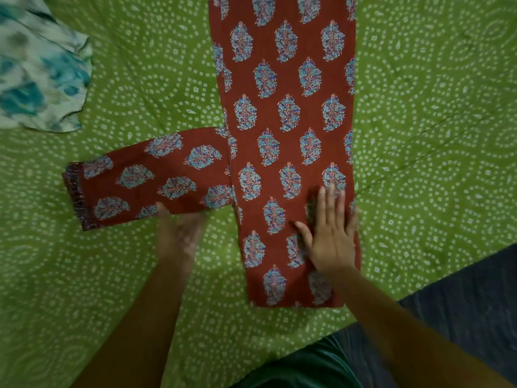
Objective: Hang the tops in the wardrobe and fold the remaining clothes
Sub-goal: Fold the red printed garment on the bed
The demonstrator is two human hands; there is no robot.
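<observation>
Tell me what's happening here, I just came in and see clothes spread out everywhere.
A person is folding a rust-red printed garment laid flat on a green dotted bedsheet. The right hand presses flat on the garment's long body near its lower end. The left hand is blurred at the lower edge of the sleeve, which sticks out sideways and is not yet folded in. A white and teal garment lies crumpled at the far left, untouched.

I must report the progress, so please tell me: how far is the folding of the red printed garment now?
Done: the red printed garment lies flat on the green bedsheet as a narrow strip. In hand: the right hand presses it flat while the left hand, blurred, touches the sleeve, which sticks out sideways. Left: folding in the sleeve, folding lengthwise, and the teal-and-white garment.
</observation>
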